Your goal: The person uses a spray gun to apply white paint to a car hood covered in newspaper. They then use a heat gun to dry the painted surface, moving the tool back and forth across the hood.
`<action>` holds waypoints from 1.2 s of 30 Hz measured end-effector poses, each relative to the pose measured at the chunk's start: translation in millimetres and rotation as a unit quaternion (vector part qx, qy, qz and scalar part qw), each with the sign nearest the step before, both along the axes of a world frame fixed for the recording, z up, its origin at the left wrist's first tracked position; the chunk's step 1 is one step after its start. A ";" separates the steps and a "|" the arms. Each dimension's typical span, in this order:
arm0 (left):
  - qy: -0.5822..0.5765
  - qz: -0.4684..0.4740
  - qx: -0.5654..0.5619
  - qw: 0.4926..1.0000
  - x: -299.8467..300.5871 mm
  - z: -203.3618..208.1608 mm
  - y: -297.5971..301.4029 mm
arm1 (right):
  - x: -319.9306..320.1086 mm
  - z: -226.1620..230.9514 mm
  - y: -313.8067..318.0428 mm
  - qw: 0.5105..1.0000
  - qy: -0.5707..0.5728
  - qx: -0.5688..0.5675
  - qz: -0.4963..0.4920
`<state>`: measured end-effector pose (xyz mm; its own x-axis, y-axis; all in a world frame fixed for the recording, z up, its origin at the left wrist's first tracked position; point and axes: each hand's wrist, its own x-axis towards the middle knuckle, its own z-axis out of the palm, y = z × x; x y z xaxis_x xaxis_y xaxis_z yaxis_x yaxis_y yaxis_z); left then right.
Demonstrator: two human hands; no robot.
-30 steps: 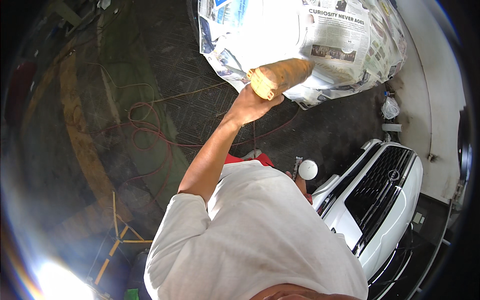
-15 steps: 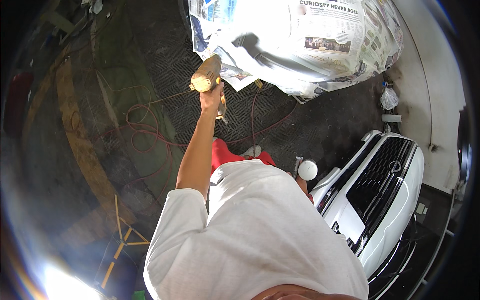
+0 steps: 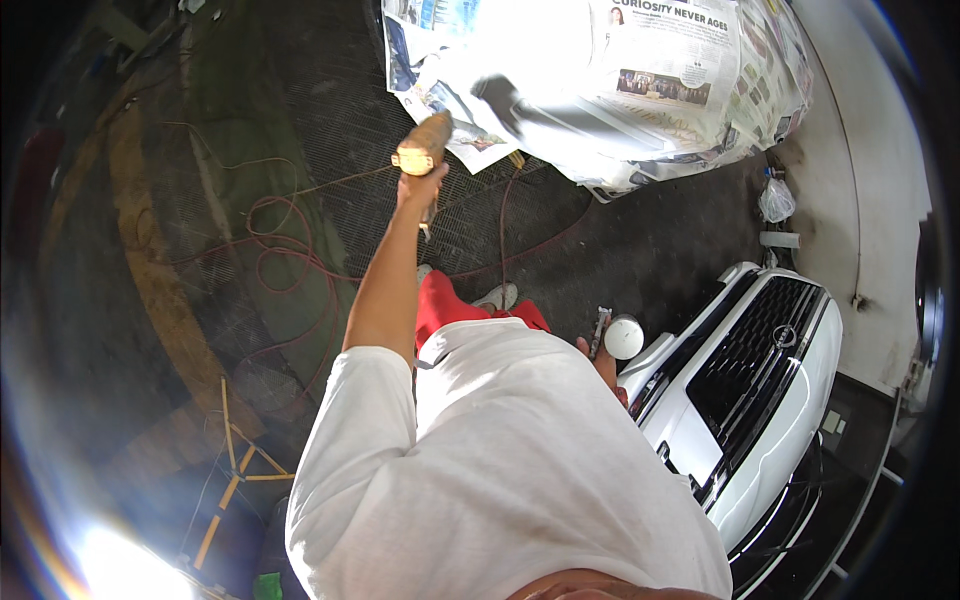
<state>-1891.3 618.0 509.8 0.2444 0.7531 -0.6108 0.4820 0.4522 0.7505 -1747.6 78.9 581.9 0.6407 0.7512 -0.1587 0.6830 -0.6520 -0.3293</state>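
Note:
My left hand, on an outstretched arm, grips a worn yellow pistol-grip power tool. The tool's rounded body points up and to the right, toward a car part masked with newspaper. Its front end stops just short of the paper's lower left edge in the picture. Low at my right side, my right hand is closed on what looks like a spray gun with a round white cup. My shirt partly hides that hand.
Beside my right side stands a white car front bumper with a black grille. Red hose loops across the floor on the left. A yellow tripod stand is at lower left, near a bright lamp. A white wall bounds the right.
The view has shifted slightly. My left hand and the yellow tool have risen a little in the picture. The white cup at my right hand sits slightly farther right.

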 end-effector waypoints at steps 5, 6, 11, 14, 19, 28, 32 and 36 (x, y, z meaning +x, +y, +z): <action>0.095 -0.001 0.094 0.991 -3.8 -48.3 22.0 | -14.4 34.3 26.8 0.996 0.067 0.006 -0.055; 0.107 -0.030 0.085 0.990 -0.2 -46.1 16.9 | -17.9 35.9 21.9 0.995 0.069 0.001 -0.065; 0.110 -0.168 0.093 0.975 10.6 -50.3 -31.2 | -25.0 40.5 6.6 0.994 0.067 -0.018 -0.080; 0.091 -0.201 0.094 0.971 28.1 -48.3 -75.3 | -29.2 44.4 3.5 0.993 0.071 -0.023 -0.093; 0.004 -0.247 0.067 0.967 60.7 -50.0 -140.4 | -26.2 44.7 -0.9 0.992 0.073 -0.031 -0.102; -0.081 -0.329 0.036 0.940 90.3 -7.5 -181.3 | 6.0 5.3 -59.6 0.988 0.099 -0.028 -0.117; 0.094 -0.216 0.072 0.969 64.0 3.6 -171.2 | 35.9 -0.3 -76.1 0.981 0.140 -0.024 -0.131; 0.043 0.086 0.086 0.992 50.4 -19.4 -171.4 | 68.9 -4.9 -91.3 0.993 0.097 -0.011 -0.073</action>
